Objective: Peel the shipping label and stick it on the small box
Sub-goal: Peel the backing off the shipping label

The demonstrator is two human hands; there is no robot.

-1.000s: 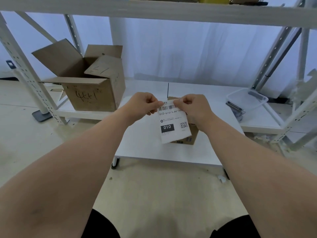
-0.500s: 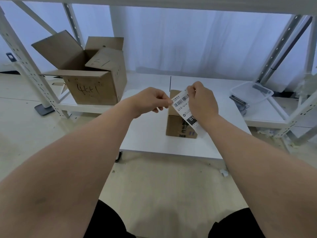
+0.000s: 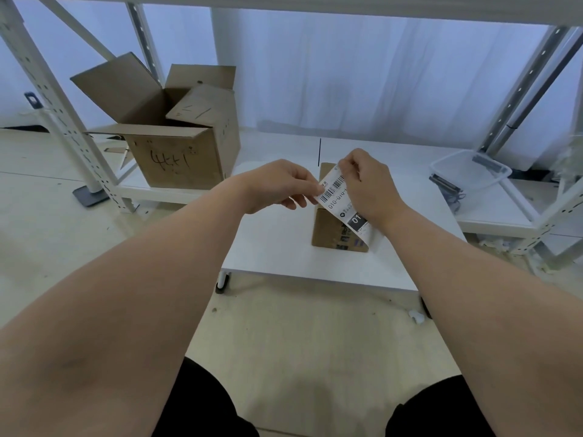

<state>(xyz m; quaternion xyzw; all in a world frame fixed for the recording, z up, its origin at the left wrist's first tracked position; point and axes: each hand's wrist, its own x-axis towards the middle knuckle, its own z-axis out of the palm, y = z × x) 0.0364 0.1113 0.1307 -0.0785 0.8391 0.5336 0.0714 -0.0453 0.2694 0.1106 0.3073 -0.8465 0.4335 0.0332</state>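
From the head camera, left hand [image 3: 277,187] and right hand [image 3: 369,187] both pinch the shipping label [image 3: 336,192] at its upper corners, holding it tilted just above the small box [image 3: 331,228] on the white table [image 3: 277,247].

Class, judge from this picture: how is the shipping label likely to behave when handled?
Probably floppy: the shipping label hangs below where the left hand and right hand pinch its upper end. Likely very light: fingertip pinches alone hold it up.
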